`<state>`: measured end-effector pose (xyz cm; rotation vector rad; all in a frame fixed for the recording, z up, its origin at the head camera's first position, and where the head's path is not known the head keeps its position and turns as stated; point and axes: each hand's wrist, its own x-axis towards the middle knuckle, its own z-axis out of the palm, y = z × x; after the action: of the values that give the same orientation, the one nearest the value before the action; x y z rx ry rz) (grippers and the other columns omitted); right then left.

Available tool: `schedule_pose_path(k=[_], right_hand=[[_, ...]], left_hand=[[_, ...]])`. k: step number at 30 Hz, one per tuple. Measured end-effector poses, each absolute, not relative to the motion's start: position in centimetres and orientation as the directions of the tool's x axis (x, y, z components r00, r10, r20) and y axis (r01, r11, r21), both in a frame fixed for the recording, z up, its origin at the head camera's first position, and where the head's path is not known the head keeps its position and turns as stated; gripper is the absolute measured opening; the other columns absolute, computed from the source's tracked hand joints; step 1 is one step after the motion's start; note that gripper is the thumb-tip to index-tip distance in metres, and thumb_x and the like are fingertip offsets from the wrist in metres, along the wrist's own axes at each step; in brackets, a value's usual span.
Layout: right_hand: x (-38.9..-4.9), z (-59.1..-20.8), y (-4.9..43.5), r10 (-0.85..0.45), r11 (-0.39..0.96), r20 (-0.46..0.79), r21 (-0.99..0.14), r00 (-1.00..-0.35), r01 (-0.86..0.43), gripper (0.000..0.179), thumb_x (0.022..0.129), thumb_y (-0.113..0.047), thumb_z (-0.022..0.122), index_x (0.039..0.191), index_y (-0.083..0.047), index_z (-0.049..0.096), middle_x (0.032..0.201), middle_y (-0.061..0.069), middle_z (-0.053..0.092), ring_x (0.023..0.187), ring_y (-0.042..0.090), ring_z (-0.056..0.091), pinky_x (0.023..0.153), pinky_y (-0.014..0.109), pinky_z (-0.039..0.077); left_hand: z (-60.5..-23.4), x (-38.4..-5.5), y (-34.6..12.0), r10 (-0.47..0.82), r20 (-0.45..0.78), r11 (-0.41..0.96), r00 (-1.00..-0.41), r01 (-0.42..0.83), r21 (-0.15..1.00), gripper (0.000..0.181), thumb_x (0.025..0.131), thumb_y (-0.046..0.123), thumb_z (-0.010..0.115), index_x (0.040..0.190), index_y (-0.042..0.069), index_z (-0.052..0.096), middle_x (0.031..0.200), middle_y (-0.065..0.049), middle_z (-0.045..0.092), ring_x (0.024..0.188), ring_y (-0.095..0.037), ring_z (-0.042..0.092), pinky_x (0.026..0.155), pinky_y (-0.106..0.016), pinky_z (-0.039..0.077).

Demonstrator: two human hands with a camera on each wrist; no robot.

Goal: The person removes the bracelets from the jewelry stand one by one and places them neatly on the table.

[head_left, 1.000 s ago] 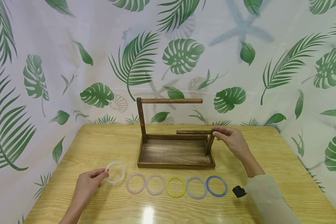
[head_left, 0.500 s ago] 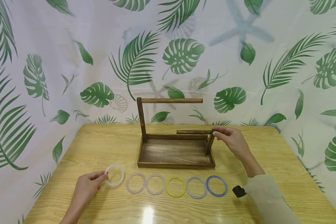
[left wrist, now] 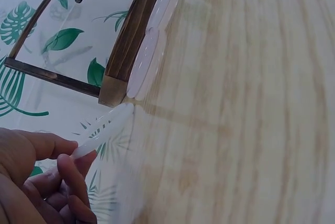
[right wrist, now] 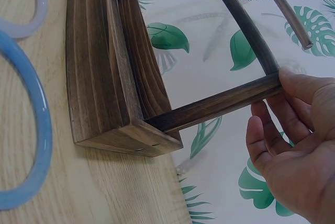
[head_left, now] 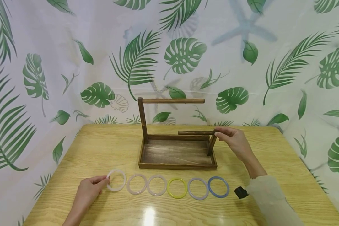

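Note:
In the head view, my left hand [head_left: 87, 190] pinches the left edge of a white bangle [head_left: 125, 181] between thumb and fingers, at the left end of a row of bangles. The left wrist view shows this bangle [left wrist: 107, 128] tilted, its far end low at the table. My right hand [head_left: 236, 142] grips the top of the short post of a brown wooden bracelet stand [head_left: 178, 166]. In the right wrist view, thumb and fingers hold that post's end [right wrist: 269, 85], where the short bar joins. Both bars carry nothing.
Right of the white bangle lie two pale pink bangles [head_left: 148, 185], a yellow one [head_left: 177, 197], a pale lavender one [head_left: 197, 198] and a blue one [head_left: 228, 189]. A small black object [head_left: 241, 192] sits at the right sleeve. A leaf-print cloth [head_left: 101, 37] hangs behind the wooden table [head_left: 101, 147].
My left hand has lowered the white bangle toward the table, level with the row, and the bangle has come nearer the front. My right hand and the stand stay put.

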<state>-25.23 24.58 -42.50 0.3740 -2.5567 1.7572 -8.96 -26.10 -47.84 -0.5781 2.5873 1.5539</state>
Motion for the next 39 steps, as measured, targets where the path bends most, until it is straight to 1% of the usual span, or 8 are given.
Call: schedule_pose_path(k=[5,11,17,23,27,31,36,39], right_hand=[[-25.22,-42.51,24.65,-0.185,0.341,0.143,-0.918,-0.972,-0.2,0.046,0.103,-0.029,0.068,0.138,0.0,0.064,0.123,-0.004,0.071,0.097,0.007,0.065,0.083,0.023,0.053],[-25.29,-42.55,24.68,-0.183,0.344,0.141,-0.918,-0.973,-0.198,0.048,0.102,-0.03,0.069,0.138,0.001,0.064,0.123,-0.002,0.071,0.097,0.008,0.065,0.084,0.023,0.053],[-25.46,-42.73,24.68,-0.187,0.342,0.145,-0.918,-0.972,-0.202,0.048,0.102,-0.03,0.068,0.138,0.002,0.064,0.125,0.001,0.071,0.097,0.008,0.065,0.084,0.023,0.053],[-25.64,-42.94,24.77,-0.184,0.364,0.146,-0.908,-0.972,-0.206,0.051,0.102,-0.035,0.068,0.137,0.002,0.064,0.123,-0.004,0.071,0.098,0.01,0.065,0.084,0.024,0.053],[-25.63,-43.03,24.78,-0.186,0.36,0.153,-0.908,-0.971,-0.212,0.052,0.102,-0.036,0.069,0.137,0.003,0.064,0.122,-0.006,0.071,0.099,0.011,0.066,0.084,0.023,0.053],[-25.66,-43.08,24.78,-0.19,0.358,0.159,-0.908,-0.969,-0.219,0.053,0.102,-0.035,0.069,0.137,0.003,0.064,0.123,-0.005,0.071,0.099,0.01,0.066,0.085,0.023,0.053],[-25.7,-43.1,24.86,-0.187,0.359,0.162,-0.907,-0.969,-0.221,0.051,0.102,-0.034,0.069,0.136,0.003,0.064,0.122,-0.006,0.071,0.099,0.01,0.066,0.084,0.023,0.053],[-25.67,-43.06,24.9,-0.189,0.36,0.166,-0.906,-0.968,-0.225,0.049,0.102,-0.034,0.068,0.136,0.001,0.066,0.122,-0.006,0.071,0.098,0.01,0.066,0.084,0.023,0.053]], left_hand=[[-47.97,-8.86,-26.0,-0.275,-0.241,0.444,-0.931,-0.345,0.827,0.034,0.097,0.022,0.072,0.119,-0.005,0.074,0.092,-0.003,0.075,0.071,-0.017,0.06,0.06,-0.027,0.043],[-48.08,-8.93,-25.9,-0.266,-0.215,0.462,-0.94,-0.32,0.827,0.034,0.096,0.019,0.073,0.119,-0.007,0.074,0.094,-0.007,0.075,0.067,-0.018,0.06,0.056,-0.026,0.043],[-48.1,-9.03,-25.96,-0.261,-0.22,0.479,-0.94,-0.324,0.816,0.035,0.097,0.021,0.071,0.121,-0.006,0.073,0.097,-0.008,0.076,0.066,-0.018,0.059,0.054,-0.027,0.043],[-48.07,-9.08,-25.98,-0.261,-0.224,0.508,-0.939,-0.33,0.795,0.036,0.098,0.023,0.071,0.122,-0.005,0.073,0.101,-0.011,0.076,0.067,-0.017,0.059,0.056,-0.027,0.045],[-48.12,-9.08,-26.08,-0.256,-0.215,0.553,-0.942,-0.325,0.767,0.038,0.099,0.025,0.071,0.123,-0.003,0.073,0.096,-0.008,0.075,0.066,-0.016,0.06,0.055,-0.028,0.043],[-48.1,-9.05,-26.13,-0.26,-0.195,0.607,-0.946,-0.317,0.729,0.038,0.097,0.028,0.071,0.122,-0.001,0.075,0.094,-0.007,0.076,0.066,-0.013,0.062,0.057,-0.031,0.044],[-48.17,-9.07,-26.18,-0.263,-0.199,0.637,-0.944,-0.325,0.699,0.038,0.096,0.031,0.073,0.119,0.001,0.076,0.082,-0.001,0.073,0.066,-0.013,0.06,0.056,-0.032,0.043],[-48.27,-9.03,-26.21,-0.262,-0.204,0.647,-0.943,-0.329,0.688,0.037,0.096,0.032,0.074,0.118,0.002,0.077,0.085,-0.002,0.074,0.068,-0.015,0.058,0.056,-0.032,0.043]])
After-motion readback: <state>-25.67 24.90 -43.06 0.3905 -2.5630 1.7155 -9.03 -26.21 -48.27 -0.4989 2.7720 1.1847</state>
